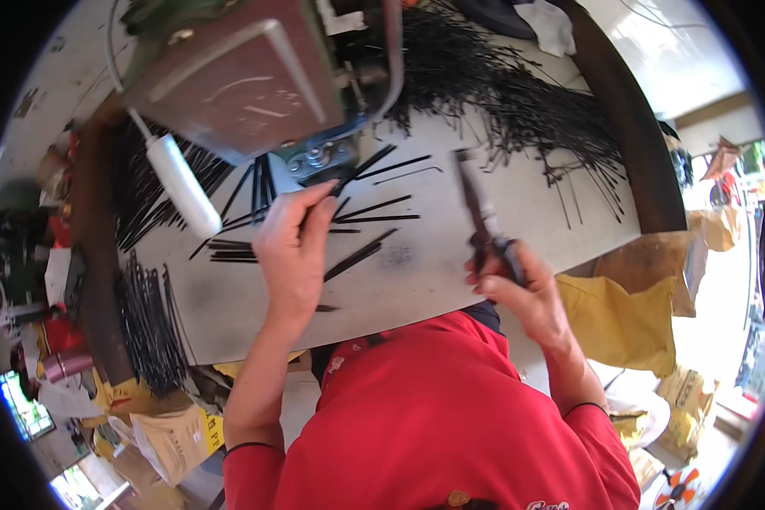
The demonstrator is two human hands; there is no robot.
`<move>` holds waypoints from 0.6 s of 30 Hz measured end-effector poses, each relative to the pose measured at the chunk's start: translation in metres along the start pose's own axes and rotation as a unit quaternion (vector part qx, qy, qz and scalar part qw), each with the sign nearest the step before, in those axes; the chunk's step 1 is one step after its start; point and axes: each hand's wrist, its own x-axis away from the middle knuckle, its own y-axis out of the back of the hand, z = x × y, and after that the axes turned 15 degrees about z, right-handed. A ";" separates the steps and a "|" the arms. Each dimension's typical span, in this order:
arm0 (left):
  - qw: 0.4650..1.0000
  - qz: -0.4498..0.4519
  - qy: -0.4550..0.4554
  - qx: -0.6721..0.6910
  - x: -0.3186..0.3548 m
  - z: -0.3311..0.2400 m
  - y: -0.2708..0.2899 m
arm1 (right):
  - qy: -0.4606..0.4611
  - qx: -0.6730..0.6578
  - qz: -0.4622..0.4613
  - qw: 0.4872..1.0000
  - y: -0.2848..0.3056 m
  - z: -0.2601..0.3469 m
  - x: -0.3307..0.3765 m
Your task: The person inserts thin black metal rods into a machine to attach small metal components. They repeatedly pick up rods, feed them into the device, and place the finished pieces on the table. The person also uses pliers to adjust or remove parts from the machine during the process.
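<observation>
My left hand (291, 242) is closed in a pinch beside the machine's metal base, its fingertips at the end of a thin black strip (370, 167). Held over the right part of the table, a pair of dark scissors (478, 208), blurred by motion, sits in my right hand (527, 293), which is wrapped round the handles. Several short black strips (374, 208) lie loose around my left hand. A thin bent black wire (408, 172) rests just to their right. What lies under my left palm is hidden.
A green and maroon machine (238, 89) overhangs the table (416, 280), with a white-gripped lever (183, 187) at its left. A tangled heap of black wires (510, 85) fills the far right. More black strips (150, 319) are bundled at left. Dark raised edging (637, 127) borders the table.
</observation>
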 end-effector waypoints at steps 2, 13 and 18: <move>0.998 -0.016 -0.023 -0.058 0.000 -0.007 -0.006 | -0.069 -0.096 0.050 0.992 -0.018 0.011 -0.015; 0.964 -0.048 -0.098 -0.243 0.000 0.016 0.018 | -0.135 -0.015 0.154 0.979 -0.056 0.016 -0.059; 0.963 -0.038 -0.099 -0.247 -0.001 0.019 0.016 | -0.130 -0.059 0.155 0.978 -0.058 0.017 -0.061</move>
